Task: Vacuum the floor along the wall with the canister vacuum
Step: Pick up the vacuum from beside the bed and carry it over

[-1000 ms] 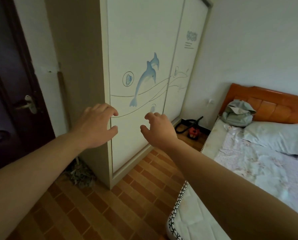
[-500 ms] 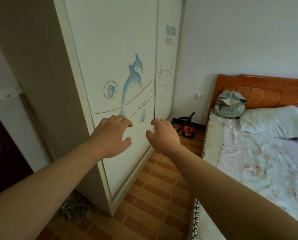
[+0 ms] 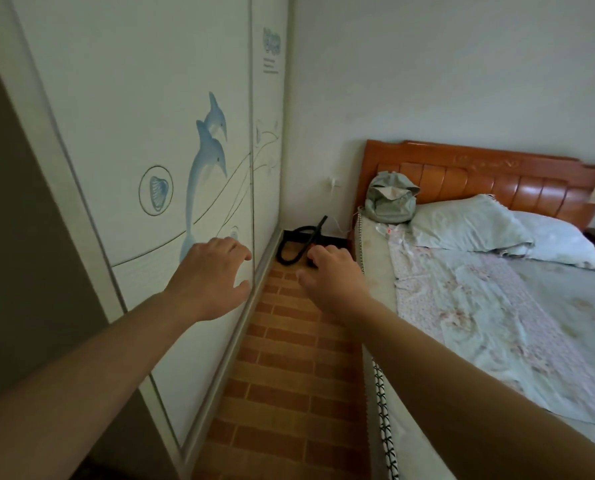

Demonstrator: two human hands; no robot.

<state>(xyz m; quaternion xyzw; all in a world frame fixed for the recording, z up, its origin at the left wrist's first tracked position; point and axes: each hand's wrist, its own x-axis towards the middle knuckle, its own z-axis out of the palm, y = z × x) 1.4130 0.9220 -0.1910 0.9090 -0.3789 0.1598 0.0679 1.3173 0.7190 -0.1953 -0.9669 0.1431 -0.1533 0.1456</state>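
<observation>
Holding my left hand (image 3: 213,271) and right hand (image 3: 330,275) out ahead, fingers loosely spread and gripping nothing, I see the canister vacuum (image 3: 318,228) on the floor (image 3: 289,341) in the far corner, between wardrobe (image 3: 116,98) and bed (image 3: 496,306), its body hidden behind my right hand. Its looped hose could snag or trip me in so narrow an aisle.

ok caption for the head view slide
Empty left hand and right hand reach between wardrobe and bed toward the vacuum hose.
</observation>
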